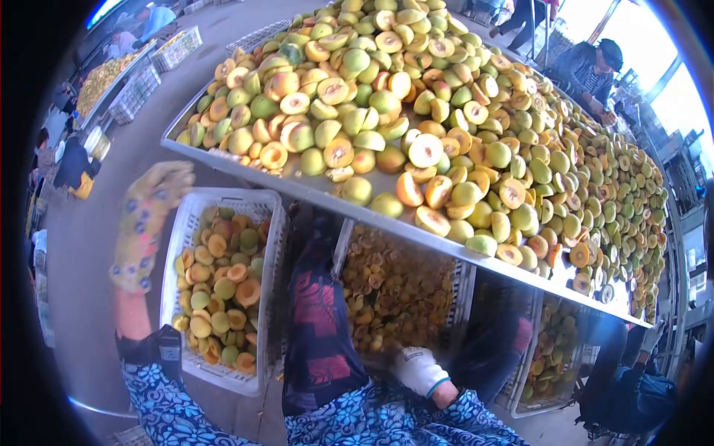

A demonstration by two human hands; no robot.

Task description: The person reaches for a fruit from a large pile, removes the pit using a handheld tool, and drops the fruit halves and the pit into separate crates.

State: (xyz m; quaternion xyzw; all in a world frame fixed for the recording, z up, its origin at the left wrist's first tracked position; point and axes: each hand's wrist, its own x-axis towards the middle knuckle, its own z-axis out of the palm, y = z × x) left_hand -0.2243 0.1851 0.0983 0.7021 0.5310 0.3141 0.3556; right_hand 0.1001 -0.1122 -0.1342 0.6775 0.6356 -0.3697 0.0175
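My left hand (152, 212), in a beige glove with coloured spots, is raised beside the left white crate (272, 297), near the table's corner. Its fingers bend to the right and are blurred; I see no fruit in them. That crate holds halved, yellow-green apricot-like fruit (220, 316). My right hand (420, 372), in a white knit glove, is low over my lap, at the near edge of the middle crate (462, 293). Its fingers are curled and partly hidden, and what they hold cannot be made out. Small brownish pieces, like pits and scraps (398, 279), fill the middle crate.
A metal-edged table (312, 195) bears a big heap of halved fruit (416, 104) above the crates. Another fruit crate (547, 349) stands to the right. A co-worker (591, 70) sits across the table; another person's leg (606, 357) is at right. More crates (134, 97) stand at far left.
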